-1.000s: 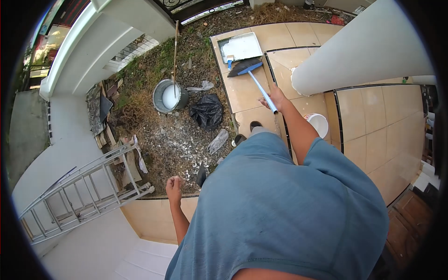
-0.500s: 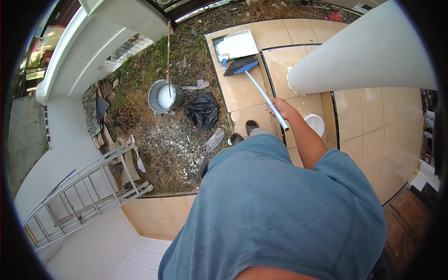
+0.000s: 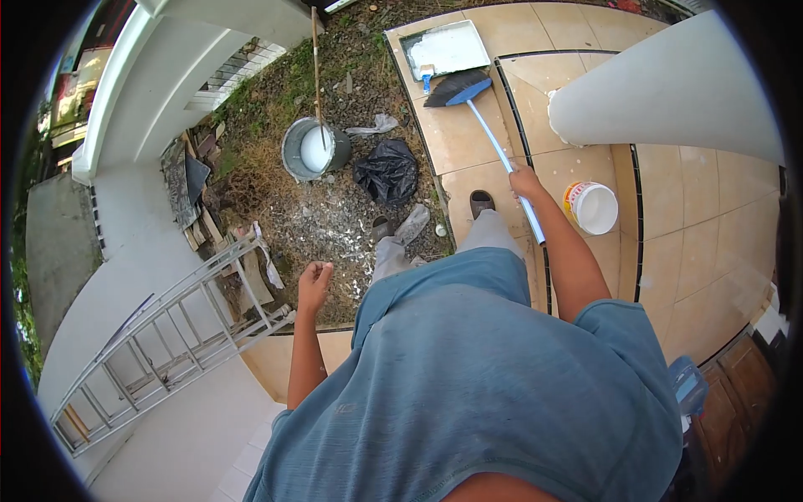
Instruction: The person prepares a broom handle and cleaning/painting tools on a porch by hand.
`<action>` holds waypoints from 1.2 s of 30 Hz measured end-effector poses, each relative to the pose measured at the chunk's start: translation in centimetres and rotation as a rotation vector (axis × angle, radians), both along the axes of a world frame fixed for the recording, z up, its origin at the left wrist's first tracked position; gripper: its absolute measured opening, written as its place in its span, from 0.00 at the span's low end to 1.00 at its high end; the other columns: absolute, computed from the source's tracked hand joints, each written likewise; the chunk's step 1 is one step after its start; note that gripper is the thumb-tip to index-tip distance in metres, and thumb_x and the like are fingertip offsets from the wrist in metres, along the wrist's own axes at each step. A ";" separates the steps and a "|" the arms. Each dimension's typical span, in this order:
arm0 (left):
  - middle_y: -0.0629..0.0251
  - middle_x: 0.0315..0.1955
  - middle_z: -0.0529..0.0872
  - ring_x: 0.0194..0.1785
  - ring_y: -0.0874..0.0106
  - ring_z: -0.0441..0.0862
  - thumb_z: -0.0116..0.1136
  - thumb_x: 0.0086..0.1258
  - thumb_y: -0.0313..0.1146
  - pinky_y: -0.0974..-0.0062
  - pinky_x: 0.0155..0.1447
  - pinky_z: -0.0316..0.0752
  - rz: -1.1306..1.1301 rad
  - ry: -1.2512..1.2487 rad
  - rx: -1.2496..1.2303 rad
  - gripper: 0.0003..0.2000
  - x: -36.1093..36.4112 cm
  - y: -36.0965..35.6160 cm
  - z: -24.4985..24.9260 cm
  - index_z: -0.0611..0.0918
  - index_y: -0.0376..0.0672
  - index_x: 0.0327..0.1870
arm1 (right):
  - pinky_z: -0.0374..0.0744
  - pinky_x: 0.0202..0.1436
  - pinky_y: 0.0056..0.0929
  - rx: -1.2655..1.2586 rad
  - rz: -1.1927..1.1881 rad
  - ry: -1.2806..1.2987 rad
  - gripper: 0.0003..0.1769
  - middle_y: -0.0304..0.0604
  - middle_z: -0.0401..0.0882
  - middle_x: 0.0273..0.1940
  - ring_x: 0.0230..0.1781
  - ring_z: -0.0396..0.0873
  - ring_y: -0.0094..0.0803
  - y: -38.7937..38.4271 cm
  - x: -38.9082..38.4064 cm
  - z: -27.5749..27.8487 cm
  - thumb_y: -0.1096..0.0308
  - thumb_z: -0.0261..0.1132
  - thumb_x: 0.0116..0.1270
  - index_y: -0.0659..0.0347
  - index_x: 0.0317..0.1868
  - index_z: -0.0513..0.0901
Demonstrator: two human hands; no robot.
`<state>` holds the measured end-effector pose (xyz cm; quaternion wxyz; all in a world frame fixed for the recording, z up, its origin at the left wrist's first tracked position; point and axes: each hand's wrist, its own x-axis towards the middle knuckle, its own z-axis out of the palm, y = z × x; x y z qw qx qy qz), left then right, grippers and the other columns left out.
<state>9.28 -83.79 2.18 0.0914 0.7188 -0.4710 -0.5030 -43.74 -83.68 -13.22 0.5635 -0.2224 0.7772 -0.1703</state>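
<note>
My right hand [image 3: 524, 181] is closed around the light-blue handle of a broom [image 3: 493, 138]. Its dark bristles reach up to the edge of a paint tray [image 3: 447, 48] holding white paint. A paintbrush [image 3: 427, 77] with a blue handle lies at the tray's near edge, beside the bristles. My left hand [image 3: 314, 284] hangs in the air over the gravel, fingers curled in, with nothing visible in it. To the right of my right forearm stands a white bucket [image 3: 595, 207] with a coloured label.
On the gravel, a dark bucket [image 3: 315, 149] contains white paint and a long stick [image 3: 318, 79]. A black plastic bag [image 3: 386, 172] lies beside it. An aluminium ladder [image 3: 167, 343] leans at the left. A white column [image 3: 669, 84] rises from the tiled step [image 3: 477, 184].
My left hand has come into view at the left. My right hand still holds the broom. The view has shifted, and my left foot now stands farther left on the gravel.
</note>
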 end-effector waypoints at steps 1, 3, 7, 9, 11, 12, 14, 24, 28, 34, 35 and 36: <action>0.72 0.28 0.79 0.32 0.82 0.72 0.58 0.70 0.38 0.82 0.38 0.69 -0.052 0.006 0.008 0.11 0.4 -0.9 -1.2 0.79 0.37 0.39 | 0.75 0.18 0.34 -0.009 0.030 0.028 0.33 0.49 0.76 0.26 0.16 0.73 0.33 0.6 0.5 -0.7 0.74 0.45 0.60 0.57 0.69 0.66; 0.72 0.29 0.80 0.32 0.82 0.73 0.59 0.70 0.38 0.81 0.39 0.70 -0.117 0.023 0.047 0.11 2.2 -2.1 -4.3 0.79 0.37 0.40 | 0.75 0.19 0.35 -0.003 0.045 0.045 0.31 0.49 0.76 0.26 0.17 0.74 0.34 1.7 2.1 -1.8 0.72 0.46 0.61 0.57 0.69 0.67; 0.71 0.28 0.80 0.32 0.80 0.75 0.60 0.69 0.39 0.81 0.40 0.71 -0.286 0.087 0.049 0.12 9.4 -5.1 -13.6 0.80 0.37 0.39 | 0.75 0.22 0.31 0.030 -0.095 -0.043 0.27 0.49 0.76 0.32 0.22 0.74 0.32 2.9 7.0 -1.1 0.59 0.52 0.67 0.60 0.65 0.69; 0.71 0.25 0.80 0.30 0.80 0.75 0.60 0.68 0.40 0.79 0.38 0.71 -0.318 0.072 0.061 0.13 15.0 -6.3 -18.8 0.79 0.36 0.36 | 0.71 0.20 0.23 0.072 -0.195 -0.110 0.39 0.47 0.74 0.37 0.21 0.68 0.27 4.0 10.6 -1.2 0.33 0.52 0.67 0.55 0.67 0.67; 0.70 0.25 0.79 0.28 0.79 0.74 0.59 0.68 0.39 0.78 0.33 0.70 -0.272 0.060 0.102 0.13 22.8 -7.8 -22.4 0.79 0.36 0.34 | 0.71 0.21 0.21 -0.029 -0.424 -0.368 0.47 0.47 0.74 0.40 0.22 0.67 0.25 5.8 13.8 -1.4 0.27 0.47 0.63 0.55 0.70 0.62; 0.70 0.24 0.79 0.26 0.79 0.74 0.59 0.69 0.39 0.77 0.31 0.70 -0.212 0.042 0.133 0.13 27.3 -6.1 -22.6 0.78 0.36 0.33 | 0.71 0.22 0.21 -0.067 -0.506 -0.504 0.51 0.47 0.74 0.41 0.22 0.67 0.24 7.2 16.1 -1.3 0.23 0.45 0.61 0.55 0.71 0.59; 0.69 0.22 0.77 0.21 0.78 0.72 0.58 0.69 0.37 0.77 0.24 0.66 0.080 0.069 0.195 0.12 34.2 -4.3 -21.4 0.76 0.38 0.30 | 0.69 0.20 0.19 -0.057 -0.604 -0.521 0.58 0.47 0.74 0.41 0.20 0.65 0.23 7.5 19.5 -0.3 0.17 0.39 0.56 0.56 0.73 0.53; 0.71 0.20 0.74 0.19 0.80 0.68 0.57 0.70 0.40 0.80 0.20 0.61 0.307 0.165 0.326 0.11 51.3 -0.1 -20.4 0.74 0.42 0.33 | 0.69 0.18 0.22 0.054 -0.758 -0.464 0.54 0.50 0.75 0.39 0.19 0.67 0.26 10.7 28.1 0.9 0.19 0.38 0.58 0.54 0.71 0.56; 0.73 0.19 0.73 0.20 0.81 0.67 0.57 0.70 0.39 0.80 0.21 0.60 0.181 0.172 0.169 0.12 46.1 0.2 -21.4 0.74 0.41 0.30 | 0.72 0.18 0.25 -0.003 -0.489 -0.203 0.37 0.50 0.74 0.34 0.19 0.69 0.27 10.1 28.1 -1.5 0.39 0.54 0.69 0.60 0.65 0.63; 0.73 0.20 0.75 0.22 0.82 0.68 0.57 0.71 0.35 0.82 0.26 0.62 -0.152 0.157 0.163 0.11 34.5 0.6 -13.8 0.76 0.40 0.29 | 0.80 0.50 0.43 -0.050 0.209 0.626 0.32 0.60 0.80 0.49 0.48 0.81 0.49 9.9 28.9 -1.9 0.59 0.62 0.65 0.57 0.68 0.67; 0.73 0.20 0.75 0.22 0.82 0.68 0.57 0.70 0.35 0.82 0.25 0.62 -0.247 0.143 0.163 0.11 33.4 -0.1 -13.8 0.76 0.40 0.29 | 0.79 0.53 0.44 0.011 0.215 0.616 0.33 0.60 0.80 0.49 0.51 0.80 0.51 10.0 29.1 0.0 0.59 0.63 0.64 0.57 0.68 0.67; 0.73 0.20 0.75 0.22 0.82 0.68 0.57 0.70 0.35 0.82 0.25 0.62 -0.342 0.124 0.173 0.10 32.9 -0.4 -13.8 0.76 0.40 0.29 | 0.77 0.56 0.45 0.079 0.225 0.596 0.33 0.59 0.80 0.50 0.53 0.78 0.52 10.9 29.7 1.7 0.60 0.63 0.64 0.57 0.68 0.66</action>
